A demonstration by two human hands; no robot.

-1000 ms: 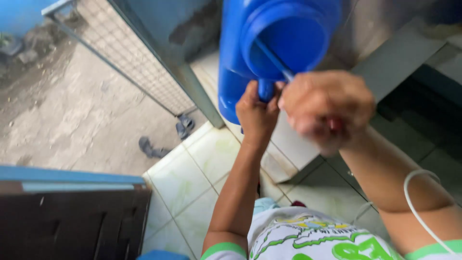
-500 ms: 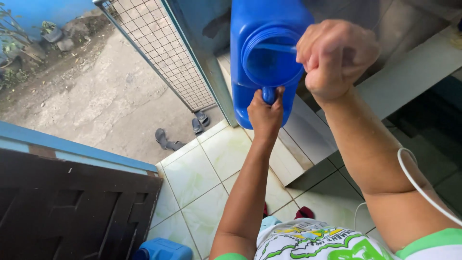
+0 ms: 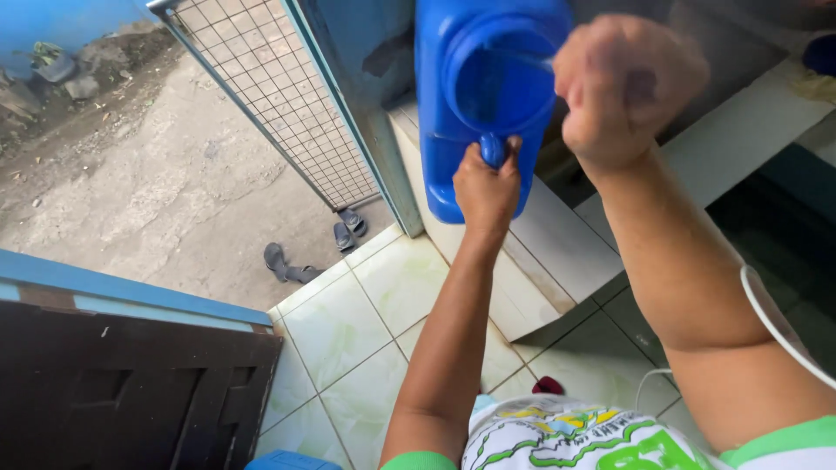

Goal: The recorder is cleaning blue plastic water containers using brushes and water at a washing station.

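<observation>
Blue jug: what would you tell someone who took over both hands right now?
Left hand grips the handle of the blue jug, holding it up with its wide open mouth facing the camera. Right hand is a closed fist beside the mouth, seemingly on a thin rod that reaches inside. The jug hangs above the tiled step. Nothing shows inside it. The jug is not set down; keep both grips.

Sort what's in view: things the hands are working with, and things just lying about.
In hand: blue jerrycan, gripped at its handle by the left hand; right hand fisted beside its wide mouth.
Lying about: dark sandals, wire-mesh gate, white cable.
</observation>
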